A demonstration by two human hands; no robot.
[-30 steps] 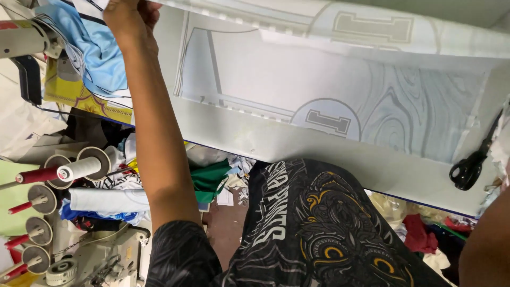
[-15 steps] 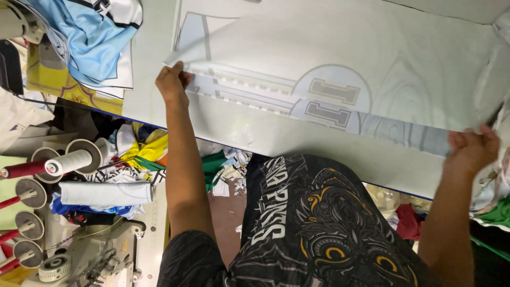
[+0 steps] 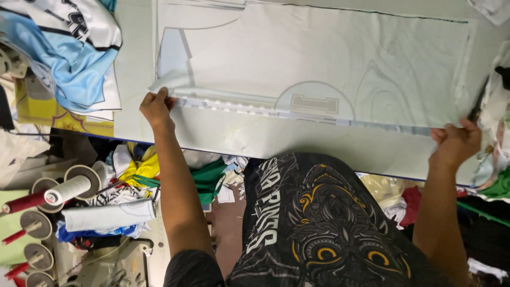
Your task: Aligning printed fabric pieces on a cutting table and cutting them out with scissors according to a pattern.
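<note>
Hands at both ends: left hand (image 3: 156, 106) and right hand (image 3: 458, 142) each pinch the near edge of the pale grey printed fabric panel (image 3: 319, 69), spread flat on the cutting table (image 3: 255, 141). Looks thin, limp, light; edges are best held.

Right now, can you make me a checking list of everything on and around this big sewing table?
Surface: pale table, mostly covered by cloth.
Job's things: large printed fabric sheet lying flat, its near edge folded over.
Clutter: blue and white garment at the table's left end; more cloth at the right edge.
Grippers: left hand pinches the sheet's near left corner; right hand grips its near right edge.
Cables: nothing seen.
Surroundings: white thread cone and red spools at lower left; coloured fabric scraps under the table.
</note>
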